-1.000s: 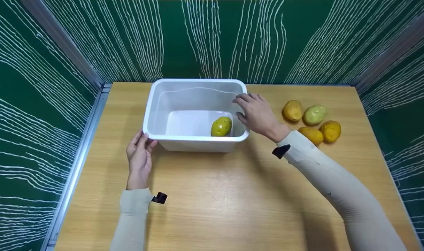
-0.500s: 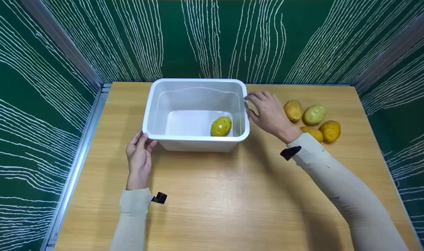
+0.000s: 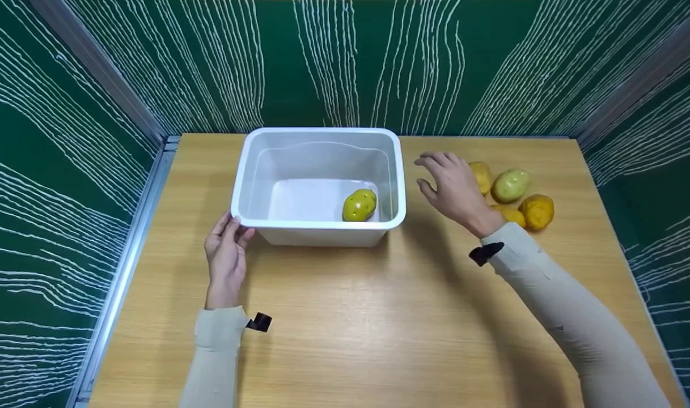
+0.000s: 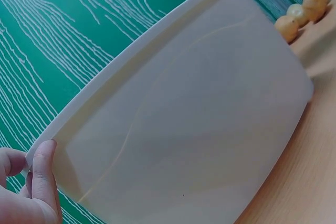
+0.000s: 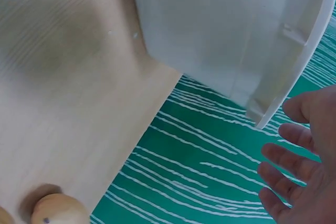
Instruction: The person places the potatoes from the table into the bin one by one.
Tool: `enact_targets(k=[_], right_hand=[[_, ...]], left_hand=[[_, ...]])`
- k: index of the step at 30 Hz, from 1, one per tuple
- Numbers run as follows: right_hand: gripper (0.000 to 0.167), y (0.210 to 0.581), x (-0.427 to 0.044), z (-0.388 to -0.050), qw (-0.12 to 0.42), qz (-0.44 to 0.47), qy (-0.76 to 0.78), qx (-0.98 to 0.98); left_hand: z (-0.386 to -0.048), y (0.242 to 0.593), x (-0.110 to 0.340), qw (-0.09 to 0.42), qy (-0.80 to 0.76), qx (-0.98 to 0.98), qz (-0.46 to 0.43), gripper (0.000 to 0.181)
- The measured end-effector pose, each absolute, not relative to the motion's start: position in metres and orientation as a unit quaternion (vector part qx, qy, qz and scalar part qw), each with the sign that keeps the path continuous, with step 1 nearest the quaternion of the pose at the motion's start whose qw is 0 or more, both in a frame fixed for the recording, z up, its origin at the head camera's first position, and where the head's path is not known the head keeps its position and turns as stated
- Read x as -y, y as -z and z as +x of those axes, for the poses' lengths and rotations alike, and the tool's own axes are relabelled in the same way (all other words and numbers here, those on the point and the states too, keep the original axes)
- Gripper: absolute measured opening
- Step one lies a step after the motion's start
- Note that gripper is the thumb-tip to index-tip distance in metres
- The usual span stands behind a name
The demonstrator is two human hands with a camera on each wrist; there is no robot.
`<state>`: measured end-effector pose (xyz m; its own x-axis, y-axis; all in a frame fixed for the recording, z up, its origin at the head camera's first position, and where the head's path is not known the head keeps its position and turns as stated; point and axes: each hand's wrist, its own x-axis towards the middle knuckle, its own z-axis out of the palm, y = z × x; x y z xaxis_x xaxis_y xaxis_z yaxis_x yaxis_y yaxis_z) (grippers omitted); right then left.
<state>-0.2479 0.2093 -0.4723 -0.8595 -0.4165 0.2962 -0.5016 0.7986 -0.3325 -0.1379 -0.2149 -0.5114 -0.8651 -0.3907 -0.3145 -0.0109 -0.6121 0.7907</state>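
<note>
A white plastic bin (image 3: 322, 235) stands near the table's back edge, with one yellow-green potato (image 3: 359, 205) on its floor at the right. My left hand (image 3: 225, 255) pinches the rim at the near left corner; the left wrist view shows thumb (image 4: 44, 169) and fingers on either side of it. In the air just right of the bin, my right hand (image 3: 452, 190) holds nothing, fingers spread and slightly bent, apart from the rim. Beyond it lie several yellowish potatoes, among them a pale green potato (image 3: 511, 185) and a darker yellow potato (image 3: 537, 212); the hand partly covers two.
The wooden table (image 3: 345, 317) carries the bin and the potatoes. Green walls (image 3: 299, 62) with white wavy lines rise behind and at both sides. A metal strip (image 3: 121, 255) runs along the left edge. Each sleeve has a small black piece at the wrist.
My right hand has moved right, from over the bin's right rim to the space between bin and potatoes. The left hand, bin and potatoes have stayed in place.
</note>
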Motion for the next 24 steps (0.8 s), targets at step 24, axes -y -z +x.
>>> enact_targets(k=[24], right_hand=[[0.043, 0.513, -0.277, -0.244, 0.088, 0.165, -0.213, 0.959]], left_hand=[[-0.137, 0.509, 0.214, 0.114, 0.870, 0.416, 0.240, 0.046]])
